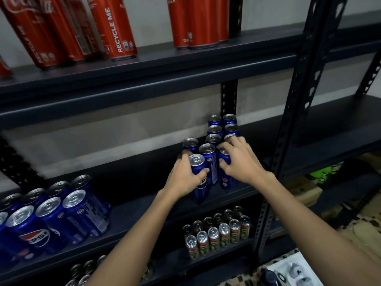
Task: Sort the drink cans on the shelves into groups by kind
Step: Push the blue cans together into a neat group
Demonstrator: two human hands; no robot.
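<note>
A cluster of slim blue Pepsi cans (214, 129) stands upright at the right end of the middle shelf (127, 205). My left hand (184, 178) wraps around the front slim blue can (199, 168) of that cluster. My right hand (239, 159) grips another slim blue can (224, 174) just to its right, fingers spread over its top. A group of wider blue Pepsi cans (51, 215) fills the left end of the same shelf. Red Coca-Cola cans (113, 27) stand on the top shelf (185, 58).
Small green-and-red cans (218, 232) stand in rows on the lower shelf, with more can tops (86, 271) at the bottom left. A black perforated upright post (288, 120) rises just right of my right hand. Cardboard and bags lie on the floor at right.
</note>
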